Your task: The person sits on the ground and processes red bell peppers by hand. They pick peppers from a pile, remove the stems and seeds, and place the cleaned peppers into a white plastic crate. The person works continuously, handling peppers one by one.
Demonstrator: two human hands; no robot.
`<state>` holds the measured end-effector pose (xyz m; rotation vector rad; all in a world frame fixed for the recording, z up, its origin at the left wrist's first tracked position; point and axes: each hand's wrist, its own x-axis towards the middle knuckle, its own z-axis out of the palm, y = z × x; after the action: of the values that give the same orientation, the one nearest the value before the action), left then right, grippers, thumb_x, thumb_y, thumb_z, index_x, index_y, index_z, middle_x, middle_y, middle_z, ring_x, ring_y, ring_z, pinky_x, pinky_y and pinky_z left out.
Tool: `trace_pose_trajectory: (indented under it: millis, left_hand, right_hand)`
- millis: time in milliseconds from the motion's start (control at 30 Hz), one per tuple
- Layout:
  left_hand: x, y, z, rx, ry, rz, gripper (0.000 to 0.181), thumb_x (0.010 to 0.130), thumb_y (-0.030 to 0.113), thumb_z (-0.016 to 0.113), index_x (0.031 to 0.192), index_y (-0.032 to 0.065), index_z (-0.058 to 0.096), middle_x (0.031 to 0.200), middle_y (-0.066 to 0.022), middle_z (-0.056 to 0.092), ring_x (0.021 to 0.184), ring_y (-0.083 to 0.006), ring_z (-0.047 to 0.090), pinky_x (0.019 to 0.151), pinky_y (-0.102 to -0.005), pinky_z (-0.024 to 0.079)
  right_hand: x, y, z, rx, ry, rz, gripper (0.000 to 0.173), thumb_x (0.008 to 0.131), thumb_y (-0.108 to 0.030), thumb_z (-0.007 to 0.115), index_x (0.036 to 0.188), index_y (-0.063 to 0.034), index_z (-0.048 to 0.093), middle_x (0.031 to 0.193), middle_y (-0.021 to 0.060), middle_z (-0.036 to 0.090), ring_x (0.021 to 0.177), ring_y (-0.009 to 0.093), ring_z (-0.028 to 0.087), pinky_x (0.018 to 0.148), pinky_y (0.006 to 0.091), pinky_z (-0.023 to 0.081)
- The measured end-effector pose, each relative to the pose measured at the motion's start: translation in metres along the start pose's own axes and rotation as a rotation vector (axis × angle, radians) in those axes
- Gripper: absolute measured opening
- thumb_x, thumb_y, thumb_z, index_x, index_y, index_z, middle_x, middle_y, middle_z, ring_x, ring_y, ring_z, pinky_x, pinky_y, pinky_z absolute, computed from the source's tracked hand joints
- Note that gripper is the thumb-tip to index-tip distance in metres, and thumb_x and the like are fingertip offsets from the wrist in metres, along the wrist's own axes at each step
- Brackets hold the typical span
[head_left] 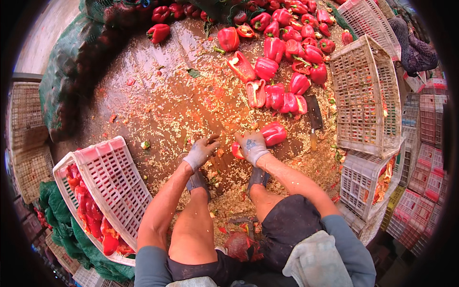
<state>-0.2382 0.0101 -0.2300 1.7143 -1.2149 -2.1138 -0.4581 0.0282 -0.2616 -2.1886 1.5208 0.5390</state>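
Observation:
My left hand (pixel 203 152), in a pale work glove, is over the seed-strewn brown work surface (pixel 161 97). Its fingers are partly bent and apart, with nothing plainly held. My right hand (pixel 252 144), gloved too, lies back up over a red bell pepper piece (pixel 236 150) that shows beside its palm. Curled fingers hide whether it grips this piece. Just right of that hand is a red bell pepper (pixel 273 133), close against the knuckles. A knife with a broad dark blade (pixel 314 113) and a wooden handle (pixel 313 140) lies farther right.
Red bell peppers (pixel 274 50), some cut, are heaped at the far right. A green mesh sack (pixel 68 75) bulges at left. A tilted white crate (pixel 111 179) holds pepper pieces (pixel 88 204). Plastic crates (pixel 355 97) line the right side; another person (pixel 416 50) is beyond.

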Motion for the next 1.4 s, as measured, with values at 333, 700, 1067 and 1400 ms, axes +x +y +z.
trace_pose_trajectory:
  millis: [333, 700, 1067, 1400]
  left_hand:
    - [0.004, -0.017, 0.017, -0.480, -0.220, -0.009, 0.044, 0.085, 0.019, 0.068, 0.124, 0.0032, 0.053, 0.100, -0.0039, 0.065, 0.085, -0.0109, 0.062, 0.071, -0.0261, 0.053]
    - [-0.013, -0.015, 0.009, -0.725, -0.136, -0.013, 0.049, 0.077, 0.009, 0.065, 0.123, -0.0015, 0.053, 0.108, -0.0110, 0.064, 0.093, -0.0194, 0.065, 0.084, -0.0308, 0.054]
    - [-0.012, -0.024, 0.009, -0.632, -0.035, 0.027, 0.049, 0.077, 0.015, 0.063, 0.122, -0.0020, 0.055, 0.105, -0.0081, 0.064, 0.092, -0.0151, 0.063, 0.081, -0.0279, 0.052]
    - [-0.007, -0.036, 0.009, -0.639, -0.063, 0.048, 0.049, 0.077, 0.016, 0.062, 0.123, -0.0023, 0.054, 0.107, -0.0094, 0.064, 0.091, -0.0159, 0.064, 0.082, -0.0294, 0.053]
  right_hand:
    - [-0.021, -0.050, -0.042, 0.650, 0.087, 0.083, 0.055, 0.084, -0.029, 0.062, 0.131, -0.0082, 0.041, 0.106, 0.0230, 0.062, 0.098, 0.040, 0.061, 0.083, 0.0489, 0.049]
    - [-0.033, 0.079, -0.054, 0.580, 0.647, 0.391, 0.054, 0.082, -0.021, 0.067, 0.131, -0.0059, 0.048, 0.113, 0.0223, 0.058, 0.103, 0.037, 0.057, 0.089, 0.0430, 0.046]
    - [0.054, 0.099, -0.127, -0.047, 0.434, 0.217, 0.039, 0.081, -0.029, 0.065, 0.115, -0.0131, 0.057, 0.098, 0.0115, 0.063, 0.094, 0.029, 0.061, 0.078, 0.0416, 0.048]
    - [0.116, 0.103, -0.068, -0.362, 0.438, 0.042, 0.029, 0.087, -0.015, 0.050, 0.115, -0.0155, 0.058, 0.091, 0.0045, 0.062, 0.087, 0.023, 0.059, 0.073, 0.0390, 0.044]
